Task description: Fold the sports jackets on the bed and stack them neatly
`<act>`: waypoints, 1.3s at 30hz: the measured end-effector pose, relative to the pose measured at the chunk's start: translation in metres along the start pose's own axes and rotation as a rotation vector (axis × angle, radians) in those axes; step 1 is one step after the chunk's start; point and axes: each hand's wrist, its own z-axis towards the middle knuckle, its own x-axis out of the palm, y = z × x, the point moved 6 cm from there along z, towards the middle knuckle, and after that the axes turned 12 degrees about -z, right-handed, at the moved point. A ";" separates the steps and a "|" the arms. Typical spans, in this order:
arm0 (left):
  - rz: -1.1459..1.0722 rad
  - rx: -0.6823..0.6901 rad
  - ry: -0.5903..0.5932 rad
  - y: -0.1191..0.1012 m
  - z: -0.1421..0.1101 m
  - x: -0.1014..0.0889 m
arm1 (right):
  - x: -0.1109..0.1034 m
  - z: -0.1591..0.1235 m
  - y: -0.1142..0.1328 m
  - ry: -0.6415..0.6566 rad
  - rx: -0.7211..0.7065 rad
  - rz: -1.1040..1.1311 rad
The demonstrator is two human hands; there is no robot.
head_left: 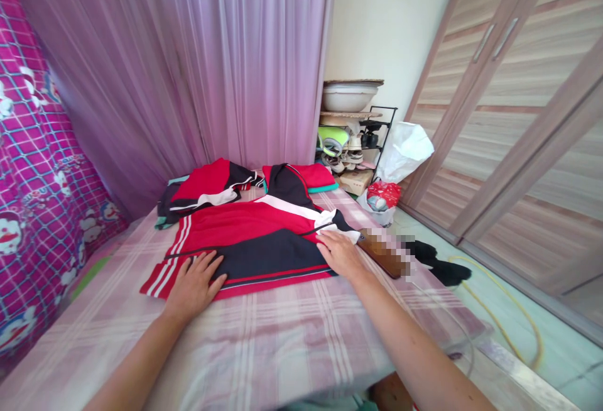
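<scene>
A red, black and white jacket (264, 247) lies spread on the bed, with striped cuffs or hem at its left end and a white collar area at its right. My left hand (195, 282) rests flat on the jacket's lower left part, fingers spread. Near the white part at the right end, my right hand (340, 254) lies on the fabric with its fingers stretched out. A brown phone (384, 255) sits just right of my right hand, partly covered by a pixelated patch.
Behind the jacket are a heap of red and dark clothing (202, 185) and a folded red garment (320, 176). The plaid sheet (282, 342) covers the bed. Beyond its right edge stand a shoe rack (386, 128), white bag (405, 147) and wardrobe (513, 97). A yellow hose (518, 310) lies on the floor.
</scene>
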 end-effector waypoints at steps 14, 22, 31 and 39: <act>-0.016 -0.035 0.013 -0.009 0.000 -0.009 | 0.019 -0.013 -0.006 -0.058 0.132 -0.039; -0.041 -0.068 -0.077 -0.008 -0.007 -0.015 | 0.014 -0.022 -0.012 -0.190 0.177 0.034; -0.035 -0.016 -0.014 -0.049 0.055 -0.040 | 0.006 -0.032 -0.020 0.085 0.341 0.009; -0.313 0.032 0.459 -0.128 0.170 0.043 | 0.007 -0.043 -0.052 0.207 0.407 0.212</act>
